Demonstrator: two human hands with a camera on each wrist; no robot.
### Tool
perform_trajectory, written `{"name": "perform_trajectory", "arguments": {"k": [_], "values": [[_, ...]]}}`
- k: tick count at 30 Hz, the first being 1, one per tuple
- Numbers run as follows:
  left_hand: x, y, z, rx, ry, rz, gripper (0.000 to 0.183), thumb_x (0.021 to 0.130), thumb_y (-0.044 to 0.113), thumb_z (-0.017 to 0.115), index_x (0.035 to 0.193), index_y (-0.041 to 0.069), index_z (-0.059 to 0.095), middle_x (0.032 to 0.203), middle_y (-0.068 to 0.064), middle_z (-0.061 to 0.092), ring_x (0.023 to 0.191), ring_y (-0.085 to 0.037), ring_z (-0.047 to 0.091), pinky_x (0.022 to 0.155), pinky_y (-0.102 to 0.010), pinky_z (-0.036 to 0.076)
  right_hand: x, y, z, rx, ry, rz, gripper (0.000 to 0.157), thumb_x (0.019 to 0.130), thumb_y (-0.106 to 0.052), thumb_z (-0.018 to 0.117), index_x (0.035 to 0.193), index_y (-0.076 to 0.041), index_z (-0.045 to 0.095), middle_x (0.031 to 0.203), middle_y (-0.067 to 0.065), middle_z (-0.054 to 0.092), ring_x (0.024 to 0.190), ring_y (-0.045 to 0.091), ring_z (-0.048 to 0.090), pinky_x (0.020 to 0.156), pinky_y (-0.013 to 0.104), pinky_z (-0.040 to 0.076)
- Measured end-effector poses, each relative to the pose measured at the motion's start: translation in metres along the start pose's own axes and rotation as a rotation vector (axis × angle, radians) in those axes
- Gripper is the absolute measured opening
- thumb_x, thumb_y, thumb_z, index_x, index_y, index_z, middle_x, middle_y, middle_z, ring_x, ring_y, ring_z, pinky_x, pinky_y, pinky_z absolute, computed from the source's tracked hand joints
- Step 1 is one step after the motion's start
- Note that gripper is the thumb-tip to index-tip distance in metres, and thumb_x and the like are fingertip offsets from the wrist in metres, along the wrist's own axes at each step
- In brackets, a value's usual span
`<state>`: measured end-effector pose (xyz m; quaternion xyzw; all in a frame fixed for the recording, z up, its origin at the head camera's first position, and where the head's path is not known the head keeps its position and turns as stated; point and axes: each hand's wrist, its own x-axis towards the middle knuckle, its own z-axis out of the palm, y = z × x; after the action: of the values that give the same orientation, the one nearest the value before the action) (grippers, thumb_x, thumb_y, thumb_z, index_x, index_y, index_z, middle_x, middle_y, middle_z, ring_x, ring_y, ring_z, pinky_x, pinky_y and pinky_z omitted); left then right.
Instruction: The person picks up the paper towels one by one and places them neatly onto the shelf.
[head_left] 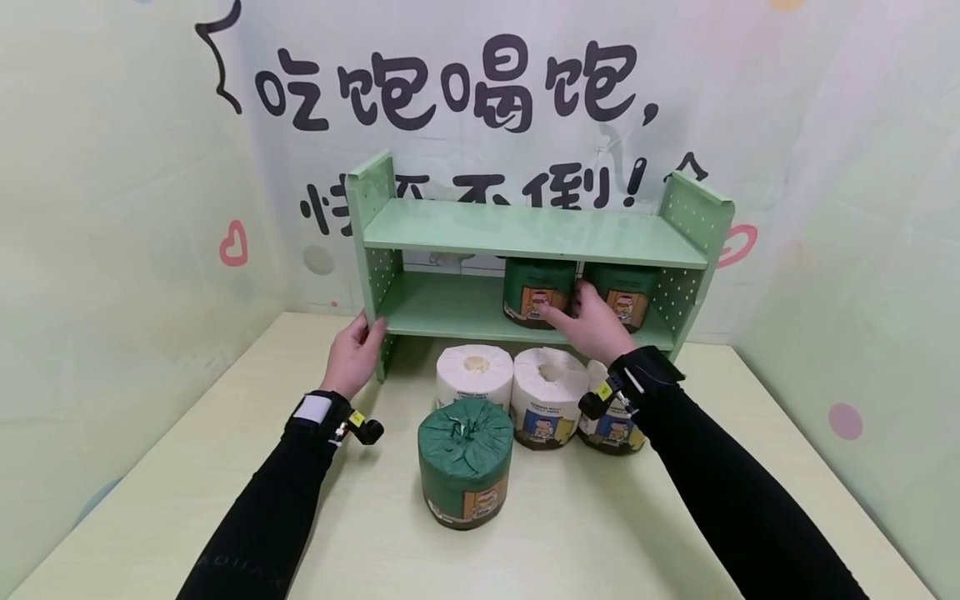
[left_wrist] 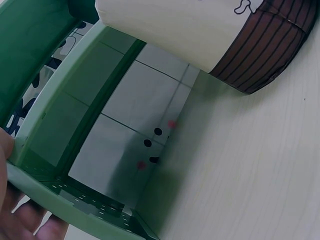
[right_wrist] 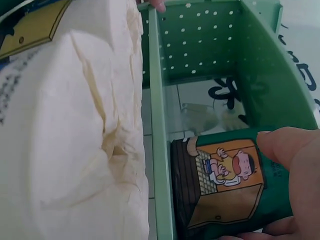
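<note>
My left hand grips the left side panel of a green two-tier shelf; in the left wrist view its fingers wrap behind the panel. My right hand holds a green-wrapped toilet roll standing on the lower tier. The thumb lies on the roll's printed front, and the other fingers reach along its right side, partly hidden. To its right, a second green toilet roll stands by the perforated end panel, partly covered by the hand. The roll's cartoon label faces out in the right wrist view.
Several white toilet rolls stand on the table in front of the shelf, the rightmost one below my right wrist. Nearer to me stands another green toilet roll. A printed wall rises behind the table.
</note>
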<state>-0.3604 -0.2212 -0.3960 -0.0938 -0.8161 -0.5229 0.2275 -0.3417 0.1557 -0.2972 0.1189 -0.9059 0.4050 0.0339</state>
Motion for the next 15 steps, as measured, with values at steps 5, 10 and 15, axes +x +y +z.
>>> {"name": "perform_trajectory", "arguments": {"k": [5, 10, 15], "values": [[-0.011, 0.022, -0.003, -0.026, -0.002, 0.022, 0.040, 0.109, 0.022, 0.046, 0.144, 0.003, 0.048, 0.090, -0.017, 0.057, 0.069, -0.022, 0.046, 0.055, -0.022, 0.039, -0.011, 0.000, 0.001, 0.050, 0.007, -0.025, 0.095, 0.097, -0.055, 0.057, 0.157, -0.006, 0.003, 0.157, 0.018, 0.016, 0.138, 0.028, 0.025, 0.110, 0.043, 0.030], [-0.005, 0.012, -0.002, 0.003, -0.007, 0.020, 0.041, 0.109, 0.026, 0.045, 0.143, 0.005, 0.050, 0.081, -0.011, 0.054, 0.065, -0.018, 0.045, 0.052, -0.024, 0.039, -0.026, -0.002, 0.004, 0.101, 0.026, -0.078, 0.093, 0.095, -0.056, 0.058, 0.157, -0.009, 0.007, 0.157, 0.016, 0.019, 0.137, 0.029, 0.026, 0.109, 0.045, 0.032], [0.002, -0.007, 0.001, 0.007, 0.001, -0.007, 0.043, 0.108, 0.037, 0.045, 0.143, 0.013, 0.052, 0.082, -0.009, 0.055, 0.067, -0.019, 0.047, 0.053, -0.028, 0.041, -0.033, 0.010, 0.016, 0.166, 0.028, -0.192, 0.084, 0.097, -0.053, 0.059, 0.157, -0.017, 0.012, 0.158, 0.009, 0.020, 0.138, 0.023, 0.025, 0.109, 0.045, 0.032]]}}
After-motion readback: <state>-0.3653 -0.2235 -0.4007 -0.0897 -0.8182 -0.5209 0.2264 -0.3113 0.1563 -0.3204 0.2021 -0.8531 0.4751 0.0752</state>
